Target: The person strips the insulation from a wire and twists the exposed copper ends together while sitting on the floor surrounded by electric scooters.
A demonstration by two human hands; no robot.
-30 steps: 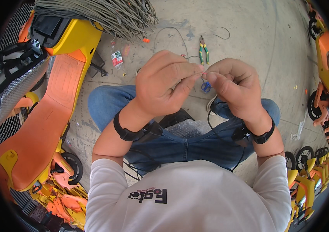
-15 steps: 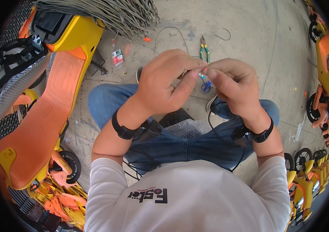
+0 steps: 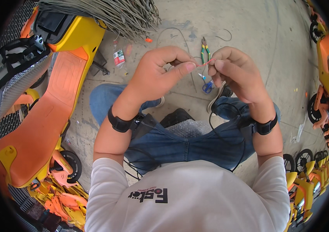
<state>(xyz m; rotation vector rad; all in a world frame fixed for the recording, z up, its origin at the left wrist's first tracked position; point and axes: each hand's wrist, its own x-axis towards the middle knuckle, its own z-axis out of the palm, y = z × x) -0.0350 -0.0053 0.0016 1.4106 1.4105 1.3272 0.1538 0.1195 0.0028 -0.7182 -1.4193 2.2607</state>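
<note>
A thin red wire runs across the short gap between my two hands, above the floor. My left hand pinches one end of it between thumb and forefinger. The other end is pinched in the fingertips of my right hand. Just beyond my hands lie pliers with green and yellow handles. Below the wire, a pair of blue-handled scissors rests on the floor. A thin dark cable curls over the floor past my left hand.
A large bundle of grey cables lies at the far left. Beside me on the left stands an orange and yellow scooter. A clear bottle with a red label lies near it. More scooters line the right side.
My hands have drawn apart, left hand to the left and right hand slightly to the right. More of the red wire shows between them.
</note>
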